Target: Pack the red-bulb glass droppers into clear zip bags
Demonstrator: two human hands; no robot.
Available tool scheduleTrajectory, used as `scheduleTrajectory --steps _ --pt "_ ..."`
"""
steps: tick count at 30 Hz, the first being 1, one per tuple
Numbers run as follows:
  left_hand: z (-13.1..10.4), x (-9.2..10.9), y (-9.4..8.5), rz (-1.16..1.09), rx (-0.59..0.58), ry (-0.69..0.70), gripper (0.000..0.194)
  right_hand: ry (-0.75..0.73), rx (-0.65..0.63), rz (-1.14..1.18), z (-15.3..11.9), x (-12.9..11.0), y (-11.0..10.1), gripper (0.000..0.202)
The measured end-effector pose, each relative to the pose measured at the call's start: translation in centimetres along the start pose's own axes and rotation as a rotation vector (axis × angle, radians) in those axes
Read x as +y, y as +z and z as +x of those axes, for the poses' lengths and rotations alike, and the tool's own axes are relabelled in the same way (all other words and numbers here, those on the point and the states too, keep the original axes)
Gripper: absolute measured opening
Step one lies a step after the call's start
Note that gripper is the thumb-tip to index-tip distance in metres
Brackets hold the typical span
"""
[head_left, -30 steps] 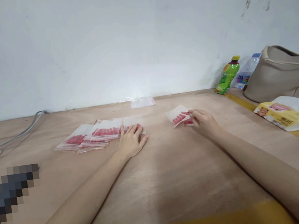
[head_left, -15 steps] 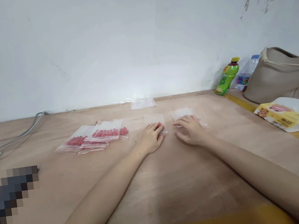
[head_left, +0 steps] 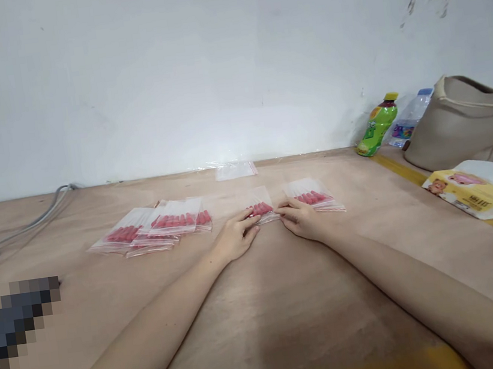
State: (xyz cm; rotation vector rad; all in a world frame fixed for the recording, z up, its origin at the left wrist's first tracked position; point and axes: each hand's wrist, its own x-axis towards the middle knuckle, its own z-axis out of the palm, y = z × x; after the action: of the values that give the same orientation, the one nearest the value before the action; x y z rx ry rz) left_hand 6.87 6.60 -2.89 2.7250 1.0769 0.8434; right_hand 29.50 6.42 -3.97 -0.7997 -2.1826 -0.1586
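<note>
A small clear zip bag (head_left: 261,209) with several red pieces inside lies flat on the table between my hands. My left hand (head_left: 236,237) rests at its lower left edge, fingers stretched and a little apart, fingertips touching the bag. At the bag's right edge is my right hand (head_left: 304,220), its fingers loosely bent and apart, tips at the bag's corner. Just behind the right hand lies another pile of zip bags (head_left: 308,191) with red pieces showing. To the left, several filled zip bags (head_left: 173,218) overlap in a spread pile.
A flat pale bag (head_left: 235,171) lies by the wall. At the right are a green bottle (head_left: 377,126), a clear bottle (head_left: 408,121), a beige handbag (head_left: 457,126) and a tissue pack (head_left: 478,190). A grey cable (head_left: 46,214) and a blurred-out dark object (head_left: 15,327) are at the left.
My left hand has slid left and nearer, uncovering the red pieces in the middle bag. My right hand has moved left off the right pile to that bag's edge.
</note>
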Motion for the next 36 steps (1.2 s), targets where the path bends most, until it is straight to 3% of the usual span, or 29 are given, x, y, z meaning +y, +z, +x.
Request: scheduleTrajectory --steps 6,10,17,23,28,36 --pt "0.1 0.1 -0.1 -0.009 0.006 -0.004 0.032 -0.121 -0.023 -0.330 0.8 0.0 -0.4 0.017" --pt "0.1 0.0 -0.1 0.005 0.019 0.012 0.031 -0.112 -0.042 -0.440 1.0 -0.3 -0.6 0.018" --pt "0.1 0.0 0.1 0.065 0.098 0.079 0.030 -0.155 -0.063 -0.478 1.3 -0.3 -0.4 0.022" --pt "1.5 0.6 1.1 0.148 0.164 0.220 0.022 -0.168 -0.091 -0.541 1.7 -1.1 -0.3 0.025" --pt "2.9 0.7 1.8 0.235 0.148 0.333 0.023 -0.160 -0.085 -0.531 1.7 -1.5 -0.2 0.025" --pt "4.1 0.3 1.5 0.327 0.066 0.442 0.029 -0.099 -0.093 -0.493 1.4 -1.5 -0.2 0.026"
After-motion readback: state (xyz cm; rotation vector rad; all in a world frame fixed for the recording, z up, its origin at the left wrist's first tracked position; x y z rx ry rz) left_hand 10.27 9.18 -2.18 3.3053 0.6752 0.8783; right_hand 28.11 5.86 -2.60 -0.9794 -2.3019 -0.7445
